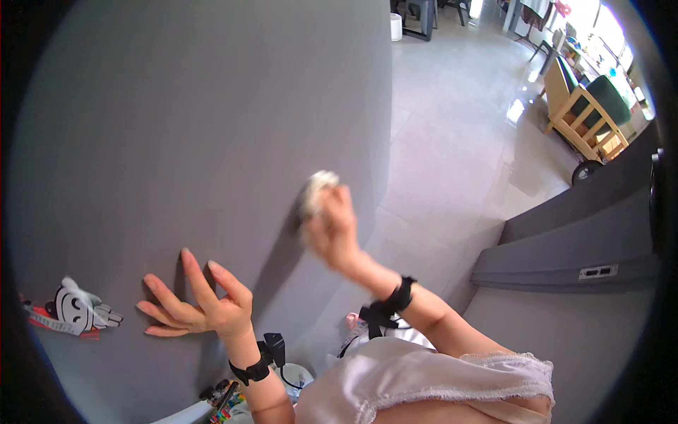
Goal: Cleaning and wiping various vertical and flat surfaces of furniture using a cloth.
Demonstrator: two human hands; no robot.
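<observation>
A grey door or wall panel (pixel 212 132) fills the left and middle of the view. My right hand (pixel 333 225), blurred by motion, grips a crumpled whitish cloth or tissue (pixel 320 191) against or close to the panel, near its right edge. Lower left of it, my left hand (pixel 204 310) has its fingers spread, with the fingertips at the panel's surface and nothing held. A white cartoon sticker (pixel 77 307) with a red part lies on the panel, left of my left hand. Both my wrists wear black straps.
Pale floor tiles (pixel 445 122) stretch away beyond the panel's edge. A wooden-framed chair (pixel 588 122) with green cushions stands at the upper right. On the right is a dark door frame with a metal strike plate (pixel 598 272). Colourful small items (pixel 228 405) and a white round container (pixel 294 377) are low down.
</observation>
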